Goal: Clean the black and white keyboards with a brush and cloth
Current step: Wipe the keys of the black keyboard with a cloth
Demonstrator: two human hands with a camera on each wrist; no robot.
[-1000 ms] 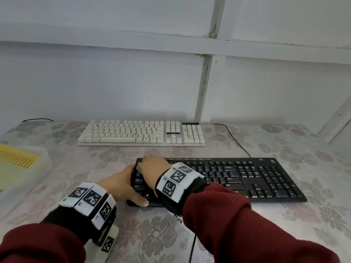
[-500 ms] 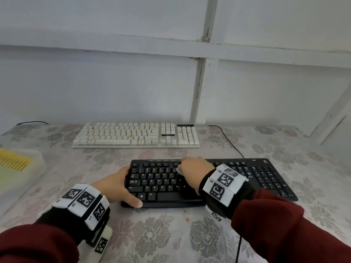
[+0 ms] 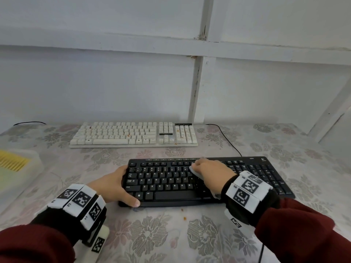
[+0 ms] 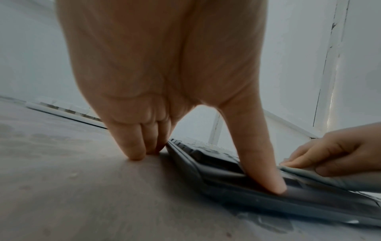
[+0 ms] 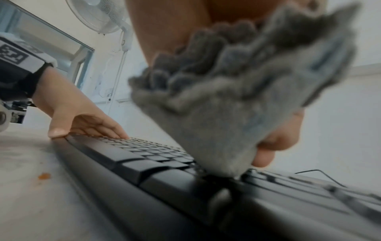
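- On the flowered tablecloth (image 3: pixel 155 238) lie two keyboards: a black keyboard (image 3: pixel 171 188) nearest the person and a white keyboard (image 3: pixel 121 133) beyond it, close to the wall, the two well apart and roughly parallel.
- One grey cloth (image 5: pixel 222 114) shows, bunched in the right hand (image 3: pixel 210 175), whose fingers are curled round it; it is pressed onto the keys near the middle of the black keyboard. From the head view only a pale edge of it peeks out under the hand.
- At the black keyboard's left end the left hand (image 3: pixel 112 186) steadies it: the thumb lies along the front corner, and the fingers, fairly straight, rest at the left edge with their tips down on the tablecloth.
- Black keyboard: low and flat, with white lettering and a number pad at its right end, which is free of the hands.
- White keyboard: cream keys dotted with small orange-brown specks, most thickly on the number pad.
- Two orange crumbs (image 3: pixel 183 217) sit on the tablecloth just in front of the black keyboard.
- One black cable (image 3: pixel 226 138) runs from the back of the black keyboard toward the wall.
- At the far left edge sits a pale tray (image 3: pixel 28 158) holding something yellow and ridged; what it is cannot be told.
- Both wrists wear white bands (image 3: pixel 247 188) with black square markers over dark red sleeves.
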